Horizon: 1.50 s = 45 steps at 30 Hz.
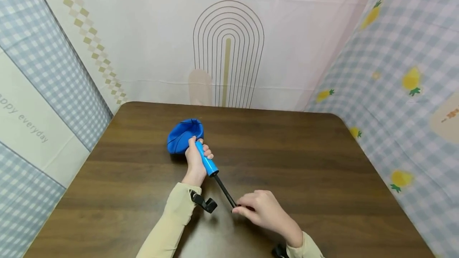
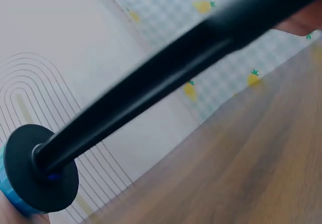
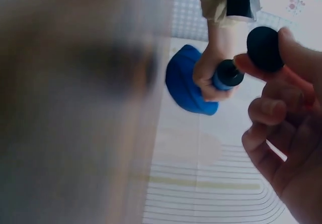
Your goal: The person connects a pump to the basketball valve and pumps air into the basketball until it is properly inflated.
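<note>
A blue hand pump (image 1: 208, 164) slants across the middle of the table, its black rod (image 1: 224, 190) drawn well out of the barrel. My left hand (image 1: 195, 162) is wrapped around the barrel. With thumb and fingers, my right hand (image 1: 267, 211) pinches the rod's outer end; the right wrist view shows that end as a round black knob (image 3: 265, 49). Just beyond the left hand is a caved-in blue ball (image 1: 180, 136) with black seam lines. The pump's far tip is hidden by the left hand, close against the ball. In the left wrist view the rod (image 2: 141, 90) crosses the picture.
Beneath the hands is a dark brown wooden table (image 1: 305, 150) with rounded far corners. A white printed cloth (image 1: 154, 43) hangs behind it, and blue checked cloths (image 1: 376, 102) hang at both sides. A black strap mount (image 1: 203, 201) sits on the left wrist.
</note>
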Each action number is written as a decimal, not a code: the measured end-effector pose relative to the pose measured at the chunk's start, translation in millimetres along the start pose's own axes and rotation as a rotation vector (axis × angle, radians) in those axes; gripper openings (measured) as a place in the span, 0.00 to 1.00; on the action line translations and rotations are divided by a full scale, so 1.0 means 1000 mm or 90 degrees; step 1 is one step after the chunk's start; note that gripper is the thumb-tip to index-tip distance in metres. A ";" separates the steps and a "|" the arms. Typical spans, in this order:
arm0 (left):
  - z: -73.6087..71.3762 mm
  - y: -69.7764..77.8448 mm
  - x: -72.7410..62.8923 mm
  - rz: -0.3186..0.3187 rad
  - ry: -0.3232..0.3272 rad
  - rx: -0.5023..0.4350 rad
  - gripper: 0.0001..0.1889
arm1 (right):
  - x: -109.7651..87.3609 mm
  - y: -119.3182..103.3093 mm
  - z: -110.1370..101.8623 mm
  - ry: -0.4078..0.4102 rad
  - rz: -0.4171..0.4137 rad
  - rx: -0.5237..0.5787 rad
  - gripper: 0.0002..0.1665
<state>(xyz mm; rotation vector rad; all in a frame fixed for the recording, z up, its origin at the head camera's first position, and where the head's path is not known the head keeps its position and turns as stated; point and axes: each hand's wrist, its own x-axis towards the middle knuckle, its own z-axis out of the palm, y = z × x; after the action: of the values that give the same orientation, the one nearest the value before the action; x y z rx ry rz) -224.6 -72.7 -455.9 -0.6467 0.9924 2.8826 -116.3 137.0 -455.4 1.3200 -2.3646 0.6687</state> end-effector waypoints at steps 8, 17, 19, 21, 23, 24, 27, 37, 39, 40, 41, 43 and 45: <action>0.001 -0.011 -0.007 0.039 0.011 0.043 0.18 | 0.003 0.015 0.011 -0.015 -0.038 -0.052 0.12; 0.006 -0.029 -0.017 0.034 -0.011 0.056 0.18 | 0.027 0.030 0.020 0.014 -0.050 -0.111 0.18; 0.006 -0.027 -0.017 0.022 -0.014 0.037 0.18 | 0.029 0.027 0.019 0.026 -0.047 -0.118 0.18; 0.005 -0.024 -0.016 0.009 -0.030 0.024 0.18 | 0.030 0.022 0.018 0.033 -0.042 -0.126 0.19; 0.005 -0.021 -0.014 0.004 -0.050 0.024 0.18 | 0.029 0.018 0.015 0.038 -0.051 -0.135 0.21; 0.004 -0.020 -0.012 0.003 -0.058 0.026 0.18 | 0.027 0.016 0.013 0.038 -0.060 -0.134 0.20; 0.001 -0.016 -0.006 0.001 -0.056 0.025 0.18 | 0.017 0.011 0.006 0.032 -0.099 -0.119 0.18; -0.004 -0.017 0.002 -0.013 -0.017 0.026 0.18 | -0.006 0.000 -0.004 0.001 -0.156 -0.123 0.10; -0.003 -0.016 0.002 -0.011 -0.007 0.022 0.18 | -0.003 0.005 -0.003 0.013 -0.155 -0.131 0.11; -0.002 -0.017 0.002 -0.007 -0.002 0.022 0.18 | 0.000 0.008 -0.003 0.021 -0.149 -0.132 0.11; -0.001 -0.017 0.001 -0.003 0.004 0.022 0.18 | 0.002 0.012 -0.002 0.028 -0.141 -0.129 0.11; 0.001 -0.019 -0.001 0.005 0.013 0.027 0.18 | 0.008 0.019 0.001 0.038 -0.124 -0.125 0.10; 0.003 -0.021 -0.004 0.004 0.017 0.034 0.17 | 0.015 0.026 0.005 0.036 -0.104 -0.123 0.10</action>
<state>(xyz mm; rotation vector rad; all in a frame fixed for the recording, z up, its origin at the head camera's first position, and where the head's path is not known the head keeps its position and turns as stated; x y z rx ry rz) -219.0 -53.2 -464.3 -0.6819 1.0732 2.8480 -146.6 135.9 -458.0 1.3710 -2.1863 0.4131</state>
